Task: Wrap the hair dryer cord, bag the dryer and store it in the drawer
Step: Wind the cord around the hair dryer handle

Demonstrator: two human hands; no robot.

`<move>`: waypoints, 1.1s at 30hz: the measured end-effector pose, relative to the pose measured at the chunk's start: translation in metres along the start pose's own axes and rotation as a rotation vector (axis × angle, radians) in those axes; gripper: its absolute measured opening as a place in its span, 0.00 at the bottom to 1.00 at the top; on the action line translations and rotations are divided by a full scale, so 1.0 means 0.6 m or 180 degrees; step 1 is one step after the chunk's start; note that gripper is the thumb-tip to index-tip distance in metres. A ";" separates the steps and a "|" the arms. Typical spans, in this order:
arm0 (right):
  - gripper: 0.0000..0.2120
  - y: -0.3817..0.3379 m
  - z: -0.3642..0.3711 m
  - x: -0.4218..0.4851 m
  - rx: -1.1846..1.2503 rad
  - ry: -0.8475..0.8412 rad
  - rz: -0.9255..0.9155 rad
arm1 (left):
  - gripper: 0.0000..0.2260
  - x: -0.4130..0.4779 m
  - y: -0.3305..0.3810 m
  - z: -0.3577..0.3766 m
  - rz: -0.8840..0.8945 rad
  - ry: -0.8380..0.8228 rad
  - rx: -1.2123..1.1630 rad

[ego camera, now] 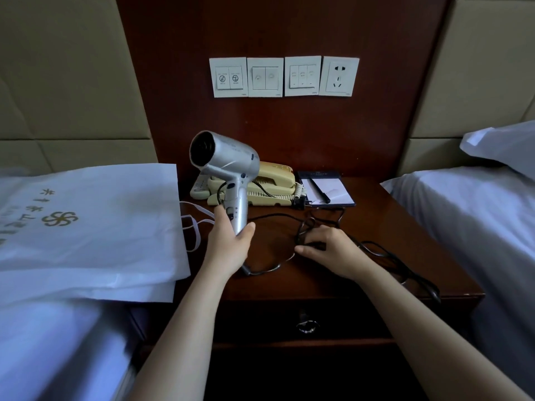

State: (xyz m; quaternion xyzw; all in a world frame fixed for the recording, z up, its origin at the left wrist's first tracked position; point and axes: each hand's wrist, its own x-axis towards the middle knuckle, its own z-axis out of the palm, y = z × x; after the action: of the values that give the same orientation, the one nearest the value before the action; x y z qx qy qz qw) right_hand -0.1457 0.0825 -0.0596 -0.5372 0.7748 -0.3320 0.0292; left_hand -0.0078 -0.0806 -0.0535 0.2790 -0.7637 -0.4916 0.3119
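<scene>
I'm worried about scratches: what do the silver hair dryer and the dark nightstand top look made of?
Silver hair dryer: likely plastic with metallic satin finish, judging by soft streaked highlights. Dark reddish nightstand top: seemingly varnished wood or veneer, given its dull sheen.

A cream telephone [273, 180] is sitting far back below the wall switch plates [265, 77] and socket [338, 76]; a notepad [335, 188] is lying just right of it, a black pen [320, 190] resting diagonally on top.
</scene>
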 end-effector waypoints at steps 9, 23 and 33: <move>0.21 0.022 -0.068 -0.009 0.0559 0.1064 0.0121 | 0.20 0.015 -0.006 -0.029 0.0002 0.0178 0.0664; 0.22 0.022 -0.082 0.006 0.0135 0.2104 0.0276 | 0.25 -0.035 0.031 -0.039 -0.0091 -0.1320 0.0769; 0.24 0.001 -0.091 0.016 0.0388 0.2341 0.0163 | 0.15 -0.081 0.070 0.005 -0.0692 -0.2219 0.0230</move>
State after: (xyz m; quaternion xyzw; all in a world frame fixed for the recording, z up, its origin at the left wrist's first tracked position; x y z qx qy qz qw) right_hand -0.1724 0.1006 -0.0144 -0.3598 0.7255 -0.5475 -0.2108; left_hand 0.0167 -0.0283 -0.0254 0.1851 -0.8069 -0.5601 -0.0312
